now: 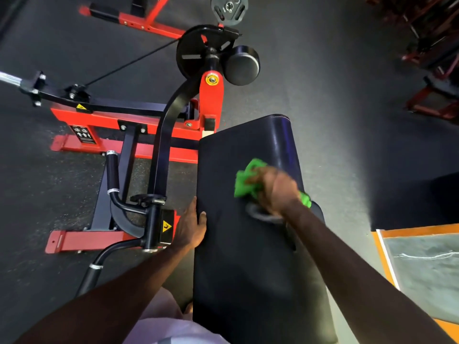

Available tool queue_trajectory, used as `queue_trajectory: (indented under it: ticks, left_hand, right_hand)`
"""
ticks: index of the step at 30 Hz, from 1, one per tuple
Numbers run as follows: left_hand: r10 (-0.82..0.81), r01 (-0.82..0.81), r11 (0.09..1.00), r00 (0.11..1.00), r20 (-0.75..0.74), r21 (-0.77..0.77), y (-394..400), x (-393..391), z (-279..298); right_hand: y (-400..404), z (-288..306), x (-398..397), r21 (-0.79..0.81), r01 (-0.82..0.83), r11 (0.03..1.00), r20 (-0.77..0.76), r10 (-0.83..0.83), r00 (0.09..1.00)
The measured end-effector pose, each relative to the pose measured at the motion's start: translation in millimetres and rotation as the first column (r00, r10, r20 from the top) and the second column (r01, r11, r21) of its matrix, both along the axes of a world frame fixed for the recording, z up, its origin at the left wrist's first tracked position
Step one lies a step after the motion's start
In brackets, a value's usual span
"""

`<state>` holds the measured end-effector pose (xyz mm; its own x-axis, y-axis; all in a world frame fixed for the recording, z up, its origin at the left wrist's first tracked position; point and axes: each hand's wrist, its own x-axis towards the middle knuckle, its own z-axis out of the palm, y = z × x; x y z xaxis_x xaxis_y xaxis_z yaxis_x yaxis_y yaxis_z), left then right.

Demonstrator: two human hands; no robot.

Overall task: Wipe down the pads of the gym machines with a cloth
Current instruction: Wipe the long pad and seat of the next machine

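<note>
Head view: the person stands over one long black pad (pixel 248 244) mounted on a red and black gym machine (pixel 139 135). The right hand (pixel 275 189) grips one bunched green cloth (pixel 246 181) and presses it onto the upper half of the pad; the hand is blurred, which suggests a wiping stroke in progress. The left hand (pixel 191 227) lies with straight fingers along the pad's left edge, thumb on top, apparently steadying it. Judgement: the step in hand is wiping this pad, with the task as a whole probably not finished, since one round roller pad (pixel 242 65) beyond shows no sign of attention. The next move calls for carrying the cloth over the rest of the surface, including the lower half near the body, under steady pressure. Count: two hands, one cloth, two pads, one weight plate (pixel 229 8) at the top.
</note>
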<state>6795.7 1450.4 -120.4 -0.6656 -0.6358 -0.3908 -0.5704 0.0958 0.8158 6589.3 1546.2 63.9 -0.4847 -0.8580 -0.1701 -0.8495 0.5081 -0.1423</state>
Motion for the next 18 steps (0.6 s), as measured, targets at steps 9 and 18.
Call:
queue_trajectory:
  ticks: [9, 18]
  left_hand:
    - [0.0, 0.0, 1.0, 1.0, 0.012, -0.01, 6, 3, 6]
    - [-0.001, 0.002, 0.999, 1.0, 0.025, -0.036, 10, 12, 21]
  right_hand:
    - [57, 14, 21, 0.086, -0.182, 0.979, 0.137, 0.17, 0.976]
    - [46, -13, 79, 0.19, -0.314, 0.93, 0.149, 0.289, 0.946]
